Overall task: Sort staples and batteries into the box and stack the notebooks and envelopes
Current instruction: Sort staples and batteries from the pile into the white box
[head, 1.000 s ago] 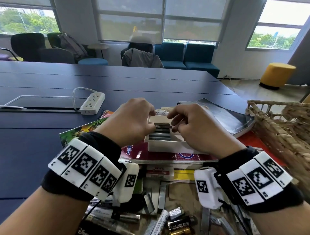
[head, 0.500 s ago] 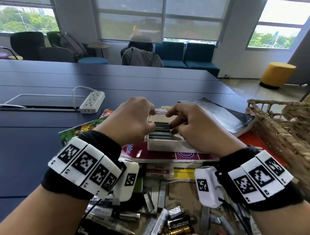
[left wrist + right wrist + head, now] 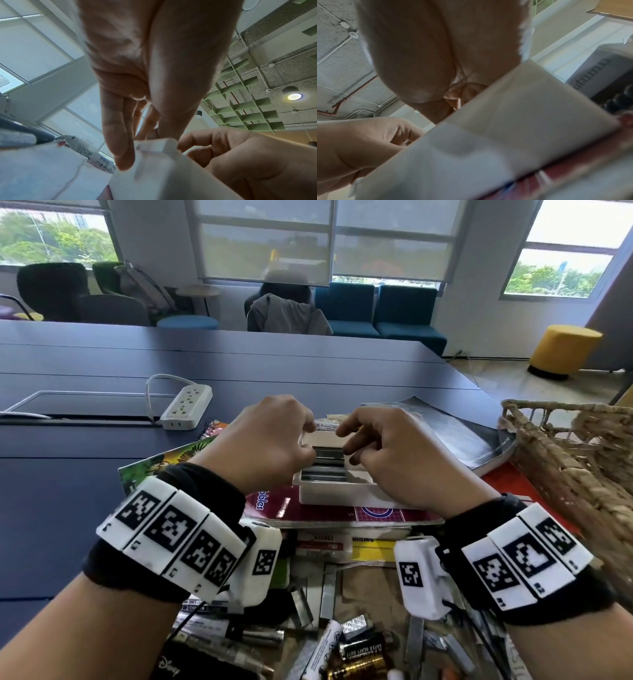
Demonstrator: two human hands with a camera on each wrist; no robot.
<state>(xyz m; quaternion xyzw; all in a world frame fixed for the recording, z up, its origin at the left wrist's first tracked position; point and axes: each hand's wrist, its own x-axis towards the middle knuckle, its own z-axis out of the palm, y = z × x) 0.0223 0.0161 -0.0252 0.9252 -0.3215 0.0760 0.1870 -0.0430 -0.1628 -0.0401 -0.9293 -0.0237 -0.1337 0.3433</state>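
Step in hand, by the look of it: staples into the box. Both hands sit over the small white plastic box (image 3: 334, 495), which rests on the dark red printed notebook (image 3: 329, 510) near the table's near edge, right of centre.

Left hand (image 3: 265, 441): fingers curled down over the box's left rim. The left wrist view shows one finger pressed on the box corner (image 3: 155, 145). Whether it pinches a staple strip can't be told.

Right hand (image 3: 394, 455): fingers curled into the box's far right side, tips at the grey metal staple strips (image 3: 327, 465) lying side by side inside. Whether the tips hold a strip or just touch it is hidden; the right wrist view is blurred, mostly box wall.

Still unsorted at the near edge: loose grey staple strips (image 3: 329, 590) and black-and-gold cylindrical batteries (image 3: 359, 648) in a heap. Grey-covered notebook (image 3: 455, 433) lies just beyond the right hand, green illustrated notebook (image 3: 171, 460) to the left; neither squared into a stack. Woven straw basket (image 3: 579, 460) at the right edge.

Next move likely: seat the strips flat in line, then reach back to the heap. Calls for a fine pinch; strips are thin and break apart easily.
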